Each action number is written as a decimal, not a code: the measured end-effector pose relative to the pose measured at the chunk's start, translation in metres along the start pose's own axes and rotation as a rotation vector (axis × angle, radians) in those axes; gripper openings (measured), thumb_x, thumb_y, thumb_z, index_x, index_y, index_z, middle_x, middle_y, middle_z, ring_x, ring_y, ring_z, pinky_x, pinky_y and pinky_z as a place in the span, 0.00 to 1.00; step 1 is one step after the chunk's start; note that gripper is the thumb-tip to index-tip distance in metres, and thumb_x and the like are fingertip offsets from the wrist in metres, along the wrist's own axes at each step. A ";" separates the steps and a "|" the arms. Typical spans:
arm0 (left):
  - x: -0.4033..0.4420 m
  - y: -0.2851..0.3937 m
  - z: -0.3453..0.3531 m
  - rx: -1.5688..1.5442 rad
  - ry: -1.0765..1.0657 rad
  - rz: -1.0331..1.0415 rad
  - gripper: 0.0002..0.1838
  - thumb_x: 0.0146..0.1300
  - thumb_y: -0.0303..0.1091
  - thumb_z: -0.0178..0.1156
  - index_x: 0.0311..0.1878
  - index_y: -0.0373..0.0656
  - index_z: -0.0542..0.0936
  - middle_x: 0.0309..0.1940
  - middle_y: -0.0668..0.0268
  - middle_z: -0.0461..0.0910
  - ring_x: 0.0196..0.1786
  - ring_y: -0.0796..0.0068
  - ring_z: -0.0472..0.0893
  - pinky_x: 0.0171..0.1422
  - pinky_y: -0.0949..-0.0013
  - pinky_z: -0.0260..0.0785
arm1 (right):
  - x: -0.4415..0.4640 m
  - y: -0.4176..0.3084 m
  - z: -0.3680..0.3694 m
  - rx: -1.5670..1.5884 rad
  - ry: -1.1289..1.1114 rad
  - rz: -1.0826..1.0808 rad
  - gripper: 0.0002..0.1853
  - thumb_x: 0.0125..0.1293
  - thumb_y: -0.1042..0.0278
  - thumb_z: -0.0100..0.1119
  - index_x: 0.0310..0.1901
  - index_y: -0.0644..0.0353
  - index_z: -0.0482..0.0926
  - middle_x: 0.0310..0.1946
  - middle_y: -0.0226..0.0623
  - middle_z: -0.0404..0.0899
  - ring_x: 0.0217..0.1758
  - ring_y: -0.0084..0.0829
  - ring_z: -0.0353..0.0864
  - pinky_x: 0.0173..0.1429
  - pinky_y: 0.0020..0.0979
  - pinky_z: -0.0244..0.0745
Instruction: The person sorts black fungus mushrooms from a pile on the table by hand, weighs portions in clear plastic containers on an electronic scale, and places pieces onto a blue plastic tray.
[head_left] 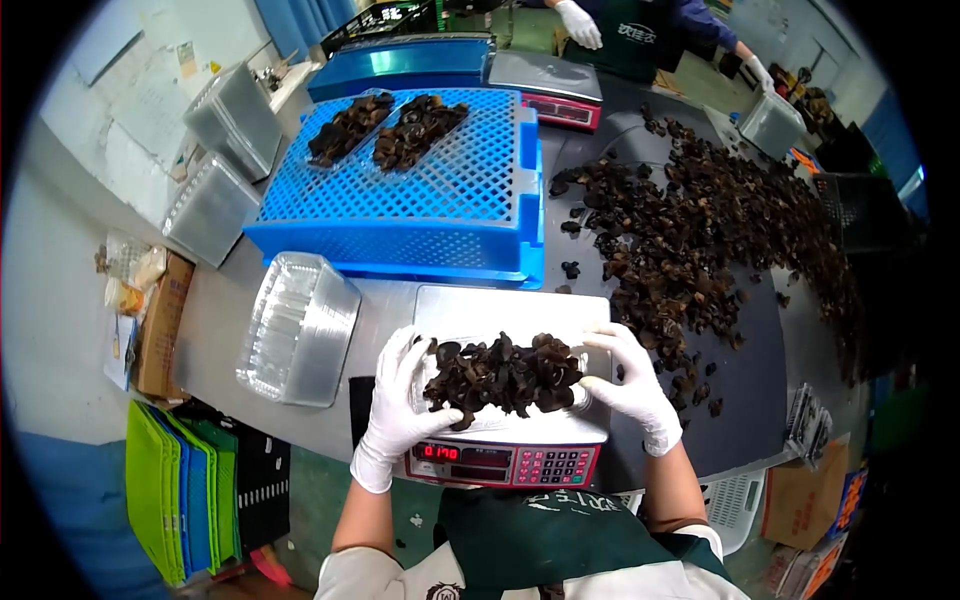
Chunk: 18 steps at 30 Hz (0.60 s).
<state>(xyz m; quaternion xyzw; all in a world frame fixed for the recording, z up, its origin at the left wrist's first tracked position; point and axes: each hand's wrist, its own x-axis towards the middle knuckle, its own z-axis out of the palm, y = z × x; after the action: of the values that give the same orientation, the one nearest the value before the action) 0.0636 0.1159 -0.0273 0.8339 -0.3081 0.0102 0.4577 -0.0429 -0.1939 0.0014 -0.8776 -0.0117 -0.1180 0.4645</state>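
Observation:
A clear plastic tray (583, 398) heaped with dark wood ear mushrooms (505, 375) rests on or just above the silver pan of a digital scale (465, 305). At its left end is my left hand (397, 405), white-gloved, with the thumb along the near side and the fingers behind. My right hand (635, 390), also gloved, grips the right end between thumb and fingers. Much of the tray is hidden under the mushrooms. The red display (440, 453) on the scale's front reads 0.170.
Stacked empty clear trays (300, 330) stand left of the scale. Behind is an upturned blue crate (400, 215) bearing two filled trays (420, 130). Loose wood ears (690, 230) cover the dark mat at right. Across the table, a gloved co-worker's hand (578, 25) is near a second scale (547, 80).

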 end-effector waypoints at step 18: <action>0.030 0.036 0.024 0.277 -0.318 0.290 0.42 0.48 0.57 0.69 0.63 0.43 0.72 0.64 0.51 0.67 0.68 0.48 0.64 0.74 0.46 0.50 | -0.032 0.005 0.029 0.095 0.052 -0.045 0.26 0.52 0.72 0.64 0.56 0.61 0.76 0.59 0.48 0.73 0.65 0.46 0.70 0.68 0.39 0.64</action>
<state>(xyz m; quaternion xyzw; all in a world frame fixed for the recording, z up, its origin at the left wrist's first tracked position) 0.0631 0.0678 -0.0050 0.8270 -0.4882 -0.0132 0.2785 -0.0679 -0.1701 -0.0257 -0.8508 -0.0251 -0.1504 0.5029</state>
